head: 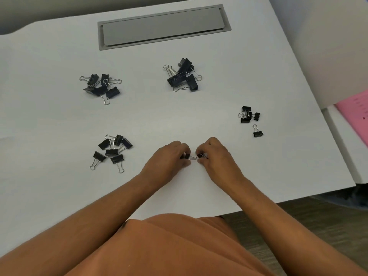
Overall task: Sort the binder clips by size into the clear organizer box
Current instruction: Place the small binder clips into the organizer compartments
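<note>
Worktop (59, 120) in plain white fills most of the view, its right edge slanting away toward the near right; set into its far side is a long grey hatch (162, 26), lying flush and closed; off the right edge a pink object (356, 112) shows in part, too cut off to identify. Nearest the camera, orange cloth (169, 248) covers the person's front, and two bare forearms reach out over it to the middle of the surface.

Four heaps of black binder clips with silver wire handles lie well apart. The largest clips (184, 75) are piled at the far centre-right, just in front of the hatch; a heap of somewhat smaller clips (101, 87) sits at the far left; a medium heap (112, 151) lies at the near left, loosely scattered, handles pointing several ways; the small clips (249, 114) are bunched at the right, with a lone small clip (258, 132) just beside them on the near side.

At the near centre the left hand (167, 158) and the right hand (216, 154) meet, knuckles up, almost touching; the left fingers are curled and pinch a tiny clip (188, 156) whose wire loop points to the right; the right fingers are curled around another tiny clip (203, 155), mostly hidden, only a glint of wire showing.
</note>
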`<action>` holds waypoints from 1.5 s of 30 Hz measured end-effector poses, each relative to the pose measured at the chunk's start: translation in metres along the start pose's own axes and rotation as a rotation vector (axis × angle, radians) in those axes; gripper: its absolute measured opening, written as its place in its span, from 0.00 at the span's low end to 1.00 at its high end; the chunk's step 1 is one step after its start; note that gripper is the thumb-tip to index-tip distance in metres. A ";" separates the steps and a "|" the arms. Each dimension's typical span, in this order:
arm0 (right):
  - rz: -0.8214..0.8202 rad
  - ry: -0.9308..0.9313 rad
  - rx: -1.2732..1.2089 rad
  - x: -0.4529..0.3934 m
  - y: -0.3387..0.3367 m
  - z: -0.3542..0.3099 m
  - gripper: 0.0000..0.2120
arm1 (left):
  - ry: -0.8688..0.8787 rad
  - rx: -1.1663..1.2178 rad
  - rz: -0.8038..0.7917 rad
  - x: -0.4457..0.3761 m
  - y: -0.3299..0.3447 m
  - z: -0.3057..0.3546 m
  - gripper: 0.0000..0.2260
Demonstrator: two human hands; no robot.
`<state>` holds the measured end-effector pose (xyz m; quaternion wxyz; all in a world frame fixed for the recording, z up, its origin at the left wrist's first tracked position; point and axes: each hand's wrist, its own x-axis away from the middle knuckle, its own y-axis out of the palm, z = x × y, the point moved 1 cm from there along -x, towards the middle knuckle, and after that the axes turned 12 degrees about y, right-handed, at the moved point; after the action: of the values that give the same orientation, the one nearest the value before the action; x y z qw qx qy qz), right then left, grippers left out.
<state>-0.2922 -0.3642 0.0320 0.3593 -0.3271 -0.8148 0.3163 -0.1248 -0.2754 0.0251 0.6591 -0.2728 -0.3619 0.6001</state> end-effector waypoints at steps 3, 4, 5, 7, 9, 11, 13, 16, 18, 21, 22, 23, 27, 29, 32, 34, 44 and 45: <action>0.011 0.033 -0.018 -0.001 0.000 -0.002 0.05 | -0.003 0.010 0.029 0.005 0.001 -0.002 0.05; 0.016 0.060 -0.049 -0.001 0.000 -0.002 0.05 | -0.015 0.033 0.041 0.007 0.000 -0.003 0.05; 0.014 0.104 -0.108 -0.001 0.000 -0.003 0.05 | -0.037 0.078 0.067 0.009 -0.001 -0.003 0.05; -0.040 0.241 -0.347 0.001 0.002 -0.006 0.07 | -0.136 0.245 0.157 0.017 -0.006 -0.004 0.06; -0.155 0.382 -0.706 0.004 0.006 -0.011 0.09 | -0.278 0.489 0.252 0.028 -0.015 -0.005 0.07; -0.263 0.462 -1.001 0.007 0.011 -0.022 0.10 | -0.389 0.738 0.320 0.044 -0.025 -0.007 0.08; -0.341 0.487 -1.135 0.009 0.017 -0.037 0.09 | -0.459 0.943 0.363 0.063 -0.035 -0.010 0.08; -0.451 0.485 -1.189 0.011 0.031 -0.069 0.10 | -0.513 1.130 0.423 0.096 -0.049 -0.018 0.07; -0.516 0.486 -1.211 0.012 0.043 -0.093 0.09 | -0.540 1.211 0.499 0.118 -0.059 -0.026 0.06; -0.605 0.479 -1.256 0.013 0.063 -0.135 0.07 | -0.586 1.287 0.617 0.153 -0.075 -0.044 0.08; -0.635 0.475 -1.260 0.015 0.071 -0.152 0.07 | -0.600 1.301 0.651 0.167 -0.082 -0.052 0.09; -0.662 0.469 -1.248 0.017 0.082 -0.171 0.07 | -0.609 1.309 0.685 0.183 -0.090 -0.062 0.10; -0.773 0.448 -1.131 0.028 0.130 -0.244 0.07 | -0.624 1.277 0.835 0.246 -0.125 -0.101 0.10; -0.836 0.432 -1.060 0.036 0.157 -0.282 0.07 | -0.629 1.232 0.923 0.280 -0.143 -0.124 0.09; -0.898 0.386 -0.931 0.049 0.199 -0.337 0.08 | -0.663 1.144 1.089 0.337 -0.167 -0.163 0.09; -0.911 0.346 -0.838 0.056 0.223 -0.373 0.08 | -0.708 1.033 1.201 0.377 -0.182 -0.189 0.09; -0.675 -0.150 -0.296 0.073 0.297 -0.513 0.08 | -0.962 0.315 1.024 0.500 -0.224 -0.307 0.10; -0.652 -0.231 -0.233 0.070 0.300 -0.523 0.07 | -0.952 0.338 1.021 0.502 -0.226 -0.313 0.11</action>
<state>0.1774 0.0116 0.1165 0.3074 -0.0512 -0.9419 0.1252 0.2704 0.2150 0.0951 0.1001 -0.0107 -0.3396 0.9352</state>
